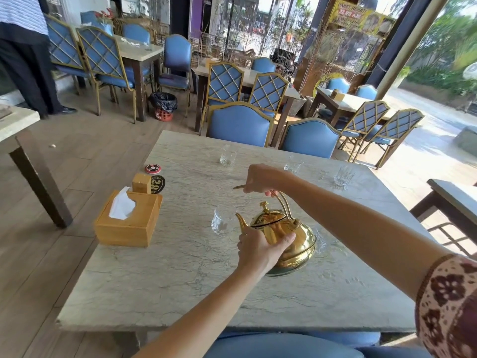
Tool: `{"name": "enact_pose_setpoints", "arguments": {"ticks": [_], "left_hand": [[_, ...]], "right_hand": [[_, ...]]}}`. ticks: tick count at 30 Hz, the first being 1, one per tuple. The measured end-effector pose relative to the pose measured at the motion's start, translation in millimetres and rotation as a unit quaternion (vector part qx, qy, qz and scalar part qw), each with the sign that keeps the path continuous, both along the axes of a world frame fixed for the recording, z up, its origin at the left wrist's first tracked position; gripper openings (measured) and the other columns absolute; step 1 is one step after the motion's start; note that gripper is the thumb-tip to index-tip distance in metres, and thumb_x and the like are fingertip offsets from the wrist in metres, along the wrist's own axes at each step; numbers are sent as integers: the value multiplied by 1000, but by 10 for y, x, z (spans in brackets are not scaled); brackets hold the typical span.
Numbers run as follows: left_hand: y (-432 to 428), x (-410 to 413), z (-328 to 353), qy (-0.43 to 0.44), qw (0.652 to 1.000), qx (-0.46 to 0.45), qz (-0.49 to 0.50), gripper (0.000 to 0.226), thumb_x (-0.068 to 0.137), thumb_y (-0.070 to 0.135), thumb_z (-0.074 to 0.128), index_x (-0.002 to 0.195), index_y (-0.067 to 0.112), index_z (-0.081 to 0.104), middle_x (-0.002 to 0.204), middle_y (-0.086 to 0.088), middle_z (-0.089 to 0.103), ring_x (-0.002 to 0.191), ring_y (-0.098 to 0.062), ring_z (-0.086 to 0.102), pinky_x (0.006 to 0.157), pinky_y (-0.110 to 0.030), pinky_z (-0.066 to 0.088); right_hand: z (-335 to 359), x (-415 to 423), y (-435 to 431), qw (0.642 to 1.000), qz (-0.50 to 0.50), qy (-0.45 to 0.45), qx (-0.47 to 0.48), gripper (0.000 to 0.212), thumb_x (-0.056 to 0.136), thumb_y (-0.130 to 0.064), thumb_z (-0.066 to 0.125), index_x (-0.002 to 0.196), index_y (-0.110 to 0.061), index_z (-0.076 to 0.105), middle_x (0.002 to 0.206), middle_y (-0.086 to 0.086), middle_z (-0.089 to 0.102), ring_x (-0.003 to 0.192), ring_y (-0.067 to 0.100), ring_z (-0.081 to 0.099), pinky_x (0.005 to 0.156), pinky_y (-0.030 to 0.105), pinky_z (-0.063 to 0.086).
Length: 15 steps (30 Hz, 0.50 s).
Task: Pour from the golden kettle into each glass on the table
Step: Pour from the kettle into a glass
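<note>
The golden kettle [296,240] is tilted to the left above the marble table [180,280], its spout at the rim of the near clear glass [223,223]. My right hand [260,178] grips the kettle's arched handle from above. My left hand [260,248] cups the kettle's body just behind the spout. Three more clear glasses stand farther back: one at centre [228,155], one behind my right hand [293,164], one at the right [343,176]. I cannot tell whether liquid is flowing.
A wooden tissue box [127,219] sits at the table's left side, with a small wooden block [141,182] and two round discs [152,168] behind it. Blue chairs [238,124] face the far edge. A person stands at the far left [25,55].
</note>
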<state>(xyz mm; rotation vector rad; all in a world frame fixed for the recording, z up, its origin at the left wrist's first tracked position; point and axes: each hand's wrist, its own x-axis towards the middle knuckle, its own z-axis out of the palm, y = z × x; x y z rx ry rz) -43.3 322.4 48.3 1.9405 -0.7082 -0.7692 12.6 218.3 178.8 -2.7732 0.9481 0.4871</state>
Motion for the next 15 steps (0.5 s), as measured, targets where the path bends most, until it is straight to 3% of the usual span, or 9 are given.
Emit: {"name": "enact_pose_setpoints", "arguments": {"ticks": [11, 13, 15], "left_hand": [[51, 26, 52, -13, 1000, -5, 5, 162, 23, 110, 28, 122, -15, 57, 117, -32, 67, 108, -46, 67, 90, -49, 57], [74, 36, 77, -11, 1000, -7, 4, 150, 34, 108, 36, 121, -14, 57, 117, -30, 67, 108, -44, 66, 92, -49, 56], [88, 43, 96, -22, 1000, -4, 4, 124, 53, 95, 50, 121, -9, 55, 119, -25, 66, 110, -40, 64, 96, -48, 54]], "right_hand": [[-13, 62, 5, 1000, -13, 14, -10, 36, 93, -25, 61, 105, 9, 63, 58, 11, 59, 48, 20, 57, 49, 27, 50], [-18, 84, 13, 1000, -13, 20, -15, 33, 93, -25, 62, 97, 7, 63, 57, 11, 58, 47, 20, 56, 48, 27, 49], [-21, 97, 25, 999, -12, 25, -21, 31, 93, -25, 61, 88, 5, 61, 56, 11, 57, 45, 20, 55, 46, 27, 48]]}}
